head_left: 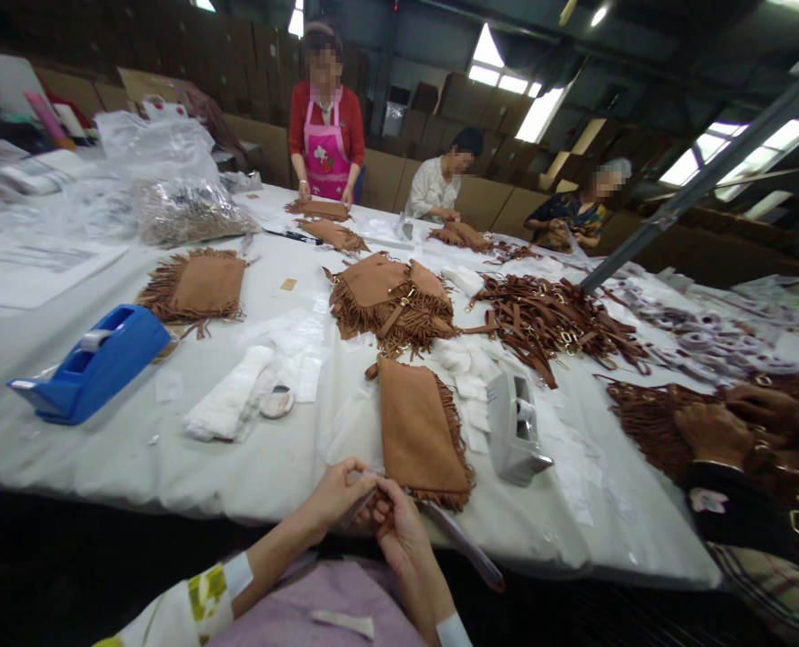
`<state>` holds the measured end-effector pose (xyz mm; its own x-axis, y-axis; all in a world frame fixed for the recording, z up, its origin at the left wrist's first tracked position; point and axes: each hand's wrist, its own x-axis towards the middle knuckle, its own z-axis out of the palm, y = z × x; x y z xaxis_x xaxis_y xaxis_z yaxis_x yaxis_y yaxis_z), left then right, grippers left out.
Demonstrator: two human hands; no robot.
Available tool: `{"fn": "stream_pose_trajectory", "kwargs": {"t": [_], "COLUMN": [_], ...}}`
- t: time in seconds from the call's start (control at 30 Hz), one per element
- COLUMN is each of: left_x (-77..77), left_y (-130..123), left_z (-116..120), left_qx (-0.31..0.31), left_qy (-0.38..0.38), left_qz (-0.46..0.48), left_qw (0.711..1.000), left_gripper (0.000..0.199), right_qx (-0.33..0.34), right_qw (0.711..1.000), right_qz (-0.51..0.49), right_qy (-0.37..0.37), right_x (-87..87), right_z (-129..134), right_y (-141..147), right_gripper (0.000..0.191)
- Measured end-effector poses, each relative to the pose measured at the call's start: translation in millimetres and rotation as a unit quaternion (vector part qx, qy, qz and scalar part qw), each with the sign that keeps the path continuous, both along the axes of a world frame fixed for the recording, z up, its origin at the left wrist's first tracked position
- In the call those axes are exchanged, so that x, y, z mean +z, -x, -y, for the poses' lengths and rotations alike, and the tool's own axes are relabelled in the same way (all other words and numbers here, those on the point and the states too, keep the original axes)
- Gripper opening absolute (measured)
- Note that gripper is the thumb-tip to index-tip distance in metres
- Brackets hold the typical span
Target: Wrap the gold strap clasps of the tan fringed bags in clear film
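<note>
At the table's front edge, my left hand (338, 494) and my right hand (397, 526) meet with fingertips pinched together. Between them is a thin, pale, see-through piece, too small to name. Just beyond them lies a tan fringed bag (418, 427), flat on the table with its fringe to the right and below. A long, dark, narrow tool (463, 544) sticks out over the edge beside my right wrist; its kind is not clear. Right of the bag stands a grey tape dispenser (517, 427).
A blue tape dispenser (95, 359) and a white tissue bundle (234, 395) are on the left. More fringed bags (392, 301) and a heap of brown straps (561, 323) lie farther back. A co-worker's hands (715, 436) work at right; several people stand or sit across the table.
</note>
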<state>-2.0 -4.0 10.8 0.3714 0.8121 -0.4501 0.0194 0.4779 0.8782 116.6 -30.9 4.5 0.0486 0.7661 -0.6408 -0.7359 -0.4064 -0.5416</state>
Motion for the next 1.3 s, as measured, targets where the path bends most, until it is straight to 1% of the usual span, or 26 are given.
{"fn": "stream_pose_trajectory", "kwargs": {"t": [0.03,0.1,0.17,0.27,0.33,0.4,0.57,0.67,0.73,0.77,0.83,0.9,0.97,1.03,1.1,1.2,1.3], "left_x": [0.4,1.7,2.8,3.2,3.1,3.2,6.5,9.0,9.0,8.4,6.5,5.1,6.0,9.0,12.5,15.7,16.3], "left_y": [-0.6,-2.7,-5.0,-7.1,-7.0,-6.1,-3.2,-3.6,-4.9,-5.7,-7.1,-7.3,-5.9,-3.4,-1.5,-1.9,-7.1], "left_z": [2.3,5.3,7.0,9.7,11.7,13.2,14.6,14.3,12.5,10.8,5.9,0.2,-4.1,-5.8,-5.9,-6.8,-10.5], "left_qx": [0.011,0.045,0.066,0.074,0.068,0.052,0.023,-0.01,-0.003,0.012,0.043,0.057,0.039,0.003,-0.027,-0.042,-0.062], "left_qy": [0.01,-0.013,-0.06,-0.153,-0.202,-0.233,-0.277,-0.3,-0.287,-0.261,-0.166,-0.052,0.019,0.033,0.028,0.013,0.021], "left_qz": [0.022,0.026,-0.01,-0.072,-0.086,-0.094,-0.134,-0.157,-0.143,-0.122,-0.056,0.014,0.066,0.085,0.072,0.026,0.033], "left_qw": [1.0,0.999,0.996,0.983,0.973,0.966,0.951,0.941,0.947,0.957,0.984,0.997,0.997,0.996,0.997,0.999,0.997], "left_gripper": [0.048,0.044,0.037,0.026,0.023,0.025,0.026,0.03,0.029,0.024,0.014,0.022,0.035,0.041,0.041,0.041,0.038], "right_qx": [-0.001,-0.013,-0.021,-0.018,-0.019,-0.02,-0.012,0.011,0.034,0.047,0.075,0.103,0.124,0.138,0.148,0.166,0.208], "right_qw": [1.0,1.0,1.0,0.999,0.999,0.999,1.0,1.0,0.998,0.997,0.994,0.99,0.986,0.979,0.971,0.958,0.946], "right_qz": [-0.001,-0.007,-0.017,-0.026,-0.032,-0.035,-0.024,0.026,0.057,0.065,0.073,0.083,0.103,0.138,0.179,0.225,0.231], "right_qy": [0.0,0.002,0.011,0.021,0.017,0.008,0.001,0.006,0.003,-0.003,-0.019,-0.038,-0.053,-0.06,-0.061,-0.068,-0.088], "right_x": [0.4,1.0,1.3,0.7,0.6,1.9,11.9,17.0,18.5,18.8,19.0,18.6,17.6,16.1,14.5,12.9,13.7], "right_z": [-0.1,-0.6,-1.2,-1.5,-1.3,-0.7,1.0,0.4,-1.2,-2.3,-5.1,-8.4,-11.5,-13.5,-14.5,-15.9,-19.0], "right_y": [0.0,0.2,0.2,-0.1,-0.8,-1.9,-4.8,-4.6,-5.4,-6.5,-10.8,-16.8,-22.9,-28.2,-32.6,-40.0,-49.7], "right_gripper": [0.022,0.02,0.019,0.017,0.018,0.019,0.023,0.031,0.036,0.038,0.04,0.04,0.039,0.038,0.038,0.038,0.038]}}
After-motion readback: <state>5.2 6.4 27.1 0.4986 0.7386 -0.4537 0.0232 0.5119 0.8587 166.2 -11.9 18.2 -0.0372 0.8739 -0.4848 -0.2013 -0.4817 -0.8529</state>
